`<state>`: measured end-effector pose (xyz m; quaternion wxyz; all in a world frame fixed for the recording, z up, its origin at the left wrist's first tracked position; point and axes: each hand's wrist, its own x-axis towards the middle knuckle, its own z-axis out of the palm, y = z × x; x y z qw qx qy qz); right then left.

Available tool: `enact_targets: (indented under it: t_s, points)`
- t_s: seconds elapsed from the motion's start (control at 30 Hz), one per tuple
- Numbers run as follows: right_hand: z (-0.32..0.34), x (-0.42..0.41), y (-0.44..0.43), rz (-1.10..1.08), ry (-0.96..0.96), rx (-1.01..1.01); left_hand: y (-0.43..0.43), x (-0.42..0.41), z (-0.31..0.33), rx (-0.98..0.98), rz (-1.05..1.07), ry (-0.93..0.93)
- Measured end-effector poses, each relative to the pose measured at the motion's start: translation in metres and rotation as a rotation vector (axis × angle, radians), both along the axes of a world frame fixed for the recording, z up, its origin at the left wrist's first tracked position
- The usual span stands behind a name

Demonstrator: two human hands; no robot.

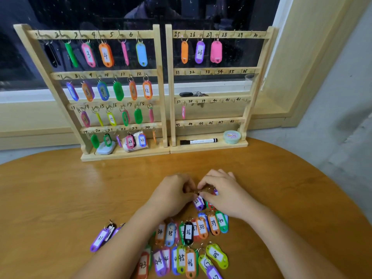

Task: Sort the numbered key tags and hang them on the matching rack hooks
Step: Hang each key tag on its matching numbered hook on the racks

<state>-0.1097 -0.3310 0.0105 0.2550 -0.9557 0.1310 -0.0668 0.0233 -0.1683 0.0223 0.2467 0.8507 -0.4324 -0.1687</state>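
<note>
Pinching the rings (199,191) atop purple tag 28 (198,204), left hand (173,195) and right hand (222,193) flank it equally close, its long axis running toward the person.

A single wide-angle view looks from the person's head, forward and steeply down. The left hand (171,196) and right hand (224,193) lie close to the lens, low in the middle, forearms entering from the bottom edge. The worktop (60,198) spreads beneath and around the hands, its far rim bowed by the lens. Tags (190,262) nearer the person than the hands are cut by the bottom edge. Beyond the left hand a rack full of tags (130,155) faces the camera, a sparser rack (201,148) beyond the right hand; farther still, a dark window (120,13) fills the top.
</note>
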Motion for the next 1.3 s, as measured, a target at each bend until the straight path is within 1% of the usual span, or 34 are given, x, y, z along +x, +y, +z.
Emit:
enact_targets:
  t_s: [0.13, 0.27, 0.37, 0.5, 0.57, 0.67, 0.77, 1.07, 1.3]
  points:
    - [-0.001, 0.002, 0.003, -0.009, -0.019, -0.035, 0.002, 0.004, 0.001, 0.016, 0.012, 0.013]
    - [-0.001, 0.003, 0.004, -0.010, -0.047, -0.024, 0.005, 0.008, 0.002, 0.009, 0.007, 0.046]
    - [0.004, 0.004, 0.002, -0.040, -0.104, 0.049, 0.009, 0.012, 0.007, -0.042, 0.023, 0.075]
    - [0.022, 0.008, -0.004, -0.062, -0.207, 0.237, 0.011, 0.017, 0.019, -0.155, 0.048, 0.144]
    - [0.033, 0.013, -0.009, -0.068, -0.247, 0.293, 0.009, 0.019, 0.030, -0.193, 0.045, 0.153]
    - [0.056, 0.020, -0.019, -0.090, -0.317, 0.323, 0.005, 0.024, 0.052, -0.249, 0.045, 0.124]
    - [0.087, 0.028, -0.033, -0.129, -0.407, 0.286, -0.003, 0.033, 0.081, -0.312, 0.058, 0.069]
    - [0.199, 0.053, -0.070, -0.204, -0.601, 0.308, -0.037, 0.062, 0.168, -0.441, 0.016, -0.043]
    - [0.259, 0.075, -0.109, -0.340, -0.717, 0.180, -0.067, 0.076, 0.221, -0.498, 0.012, -0.158]
